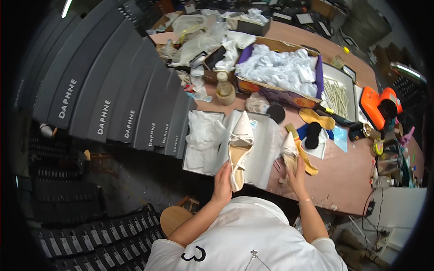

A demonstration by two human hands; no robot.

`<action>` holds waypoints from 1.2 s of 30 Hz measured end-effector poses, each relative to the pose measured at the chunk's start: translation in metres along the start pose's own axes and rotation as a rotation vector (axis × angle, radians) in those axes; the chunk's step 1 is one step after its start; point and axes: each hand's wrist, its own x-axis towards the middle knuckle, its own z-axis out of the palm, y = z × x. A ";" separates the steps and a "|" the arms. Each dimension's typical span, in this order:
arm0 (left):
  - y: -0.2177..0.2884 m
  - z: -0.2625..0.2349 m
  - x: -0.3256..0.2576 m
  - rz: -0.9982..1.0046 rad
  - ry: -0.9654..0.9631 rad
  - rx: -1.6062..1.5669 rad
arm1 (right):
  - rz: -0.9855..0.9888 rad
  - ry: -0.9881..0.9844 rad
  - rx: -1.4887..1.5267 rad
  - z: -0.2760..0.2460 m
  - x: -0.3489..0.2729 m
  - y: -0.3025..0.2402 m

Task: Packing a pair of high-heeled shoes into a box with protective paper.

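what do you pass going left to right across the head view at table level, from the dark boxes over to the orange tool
stack of dark grey boxes → crumpled white tissue paper → cream pointed shoe at the left hand → second cream shoe under the right hand → black insole → orange tool

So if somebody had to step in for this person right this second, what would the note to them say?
Left hand: holds the heel end of a cream pointed shoe, which lies in the open shoebox on white paper.
Right hand: rests on the second cream shoe, which is on the brown table right of the box, beside a tan insole strip.
Done: one shoe is in the box.
Left: the second shoe is outside it; the box has no lid on.
Nearby: stack of dark grey boxes to the left, carton of white paper behind.
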 end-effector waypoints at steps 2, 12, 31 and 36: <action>0.014 0.013 -0.007 0.115 0.066 0.258 | -0.121 -0.024 0.140 -0.020 0.015 -0.079; 0.052 -0.031 0.070 0.474 0.075 0.801 | 0.323 -0.518 0.847 -0.004 0.051 -0.139; 0.088 -0.042 0.092 0.756 0.267 0.757 | 0.330 -1.254 1.265 -0.043 0.075 -0.195; 0.046 -0.053 0.006 0.654 0.115 0.378 | 0.578 -1.073 1.467 0.030 0.065 -0.208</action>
